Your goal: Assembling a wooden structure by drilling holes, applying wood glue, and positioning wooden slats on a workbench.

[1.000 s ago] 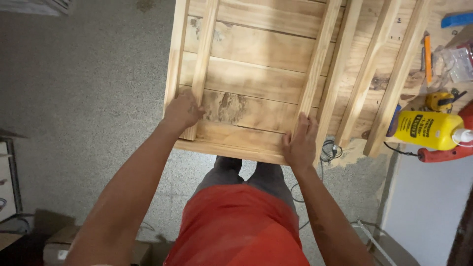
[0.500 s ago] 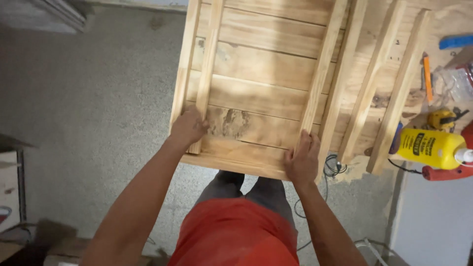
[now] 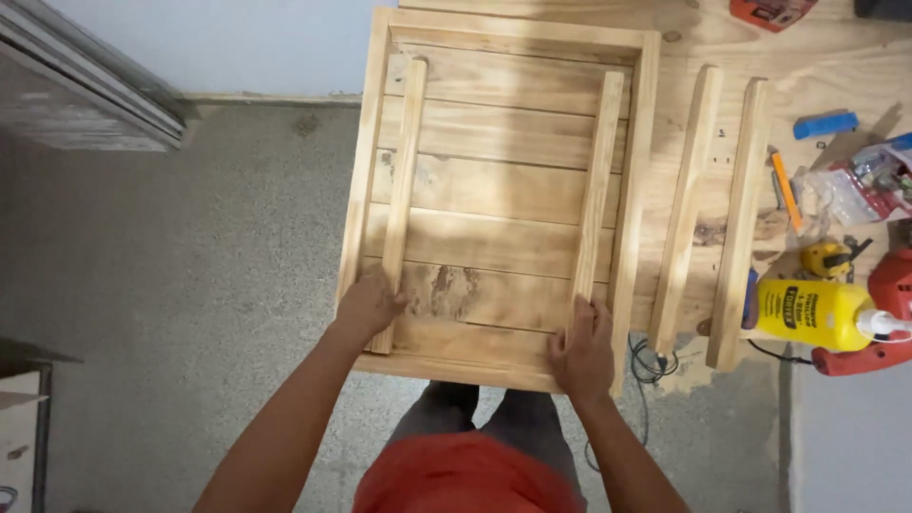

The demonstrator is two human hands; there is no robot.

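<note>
On the plywood workbench, the slatted wooden panel is overhanging the near edge; the left hand and right hand are pressing flat, uncurled, steadying its two loose battens.

To your right, two loose wooden slats lie side by side on the bench. Just right of their near ends, a yellow glue bottle lies on its side, with a red power tool beyond it. Farther off sit a blue block and an orange pencil. Grey speckled floor spreads on your left.
</note>
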